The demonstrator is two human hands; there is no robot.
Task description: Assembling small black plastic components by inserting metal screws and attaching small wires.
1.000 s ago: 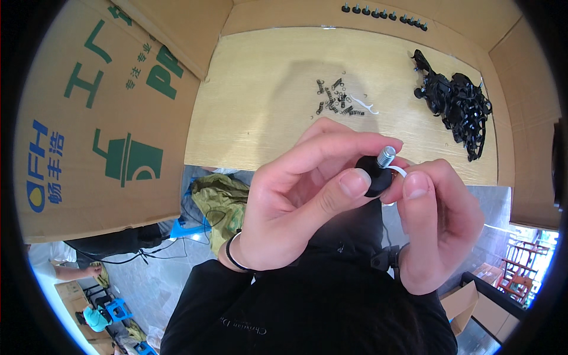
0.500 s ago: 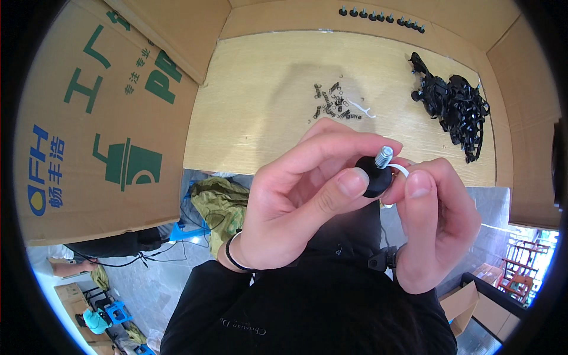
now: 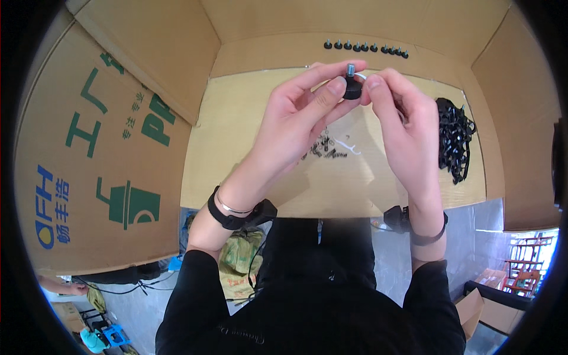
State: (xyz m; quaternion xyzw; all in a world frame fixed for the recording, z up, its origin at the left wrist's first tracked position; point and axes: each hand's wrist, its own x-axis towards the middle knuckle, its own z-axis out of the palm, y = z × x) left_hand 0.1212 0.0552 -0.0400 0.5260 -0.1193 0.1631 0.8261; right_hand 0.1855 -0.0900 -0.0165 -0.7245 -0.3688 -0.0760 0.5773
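I am watching both hands raised together over the wooden tabletop (image 3: 248, 171), working on one small black round foot with a threaded metal stud (image 3: 352, 84) sticking up from it. The left hand (image 3: 296, 118) is pinching the foot between thumb and fingers, closed snugly on it, while the right hand (image 3: 408, 130) is closing its thumb and forefinger on a thin white ring (image 3: 361, 76) right at the stud — I cannot tell whether the ring is already seated. Beyond the hands, a row of finished-looking black feet (image 3: 364, 47) is standing along the back cardboard wall, so I judge a good batch is done. Below the hands a small scatter of screws and bits (image 3: 325, 148) is lying, and to the right of the right hand a heap of black parts (image 3: 452, 139) is waiting — plenty left, I judge.
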